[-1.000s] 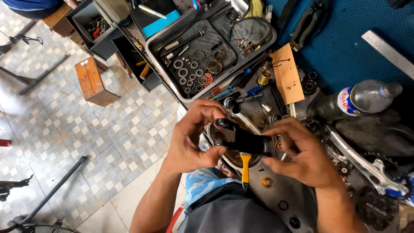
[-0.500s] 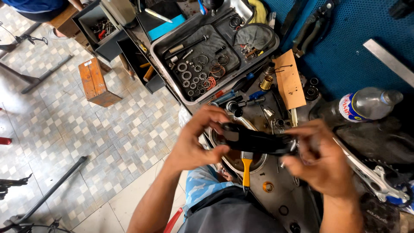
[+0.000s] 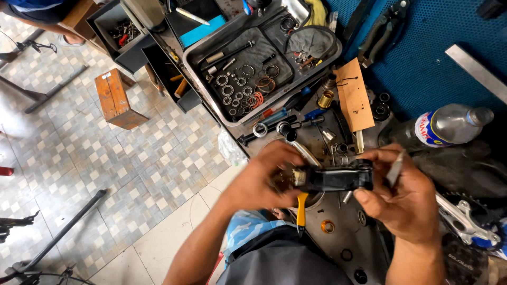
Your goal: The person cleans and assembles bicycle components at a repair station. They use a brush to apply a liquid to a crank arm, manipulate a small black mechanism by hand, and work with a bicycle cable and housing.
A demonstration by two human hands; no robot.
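Observation:
Both hands hold a black tube-shaped bicycle part (image 3: 332, 178) level above the workbench. My left hand (image 3: 264, 182) grips its left end, where a metal ring shows. My right hand (image 3: 404, 198) wraps the right end and also pinches a thin grey metal piece (image 3: 395, 169) between its fingers. A yellow-handled tool (image 3: 301, 207) lies on the bench just under the part.
A metal tray (image 3: 211, 39) of bearings, rings and bolts sits behind. A brown cardboard piece (image 3: 353, 95), a plastic bottle (image 3: 449, 125) and a silver crank arm (image 3: 465, 221) lie to the right. A wooden stool (image 3: 116, 100) stands on the tiled floor at left.
The black part has been turned from tilted to level and drawn out sideways between the hands. My right hand has shifted right and now shows the thin metal piece.

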